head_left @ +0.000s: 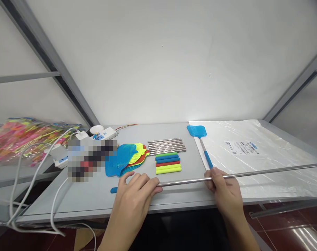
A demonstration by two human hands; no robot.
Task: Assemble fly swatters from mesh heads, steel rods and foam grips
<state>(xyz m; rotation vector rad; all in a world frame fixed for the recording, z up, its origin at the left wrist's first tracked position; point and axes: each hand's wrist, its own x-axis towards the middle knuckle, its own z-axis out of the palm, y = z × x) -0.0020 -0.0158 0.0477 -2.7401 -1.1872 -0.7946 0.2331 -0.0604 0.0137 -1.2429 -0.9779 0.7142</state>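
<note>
A long extended telescopic fly swatter (190, 181) runs sideways across both hands, its blue handle tip showing at the left and its blue head cut off at the right frame edge. My left hand (137, 191) is closed round its handle end. My right hand (225, 188) grips the metal rod farther along. Just beyond the right hand lies a short blue fly swatter (206, 153), its handle end reaching the fingers; whether they touch it I cannot tell. Past my left hand are loose swatter heads (119, 162), handle grips (168, 164) and steel rods (166, 145).
A white plastic packet with a label (246, 146) covers the table's right part. White power strips (106, 134) and cables (54, 205) are at the left, beside a blurred patch. Bags of colourful items (25, 143) lie farther left. A wall (169, 62) stands behind the table.
</note>
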